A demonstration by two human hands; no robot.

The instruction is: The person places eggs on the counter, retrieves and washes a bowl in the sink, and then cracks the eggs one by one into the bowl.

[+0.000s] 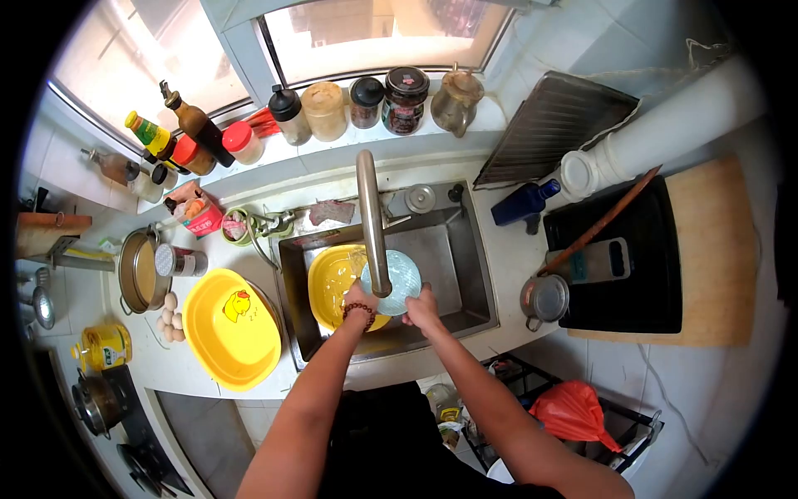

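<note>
A light blue basket or bowl (pixel 403 273) is held over the sink (pixel 451 279), under the metal faucet (pixel 370 208). My left hand (pixel 358 299), with a beaded bracelet at its wrist, is closed at the left side of the blue bowl. Its fingertips are partly hidden by the faucet. On the opposite side, my right hand (pixel 422 308) grips the bowl's near right rim. A yellow basin (pixel 322 287) with what looks like water sits in the sink's left part, partly under my left hand. What the blue bowl contains is too small to make out.
Left of the sink stand another yellow basin (pixel 233 349), several eggs (pixel 170 320), a can (pixel 181 261) and a metal pot (pixel 143 270). Jars and bottles line the windowsill. To the right are a blue bottle (pixel 525 202), a lidded metal pot (pixel 545 299) and a black tray (pixel 657 274).
</note>
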